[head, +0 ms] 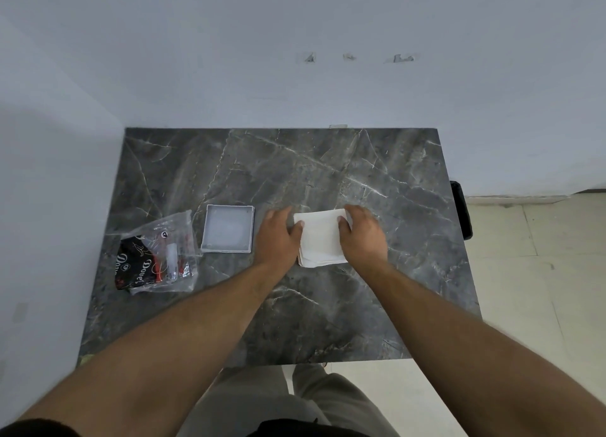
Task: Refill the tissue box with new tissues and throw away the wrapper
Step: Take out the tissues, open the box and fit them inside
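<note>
I am holding the stack of white tissues (323,238) between both hands on the dark marble bench (328,321), near its middle. My left hand (278,236) is pressing against the stack's left edge with the thumb on its far corner, and my right hand (362,235) is cupping the right edge, fingers curled over the top. Just left of my left hand, the square grey tissue box (228,228) is lying open and apart from the stack. Further left, the crumpled clear wrapper (157,256) with black and red print is resting near the bench's edge.
</note>
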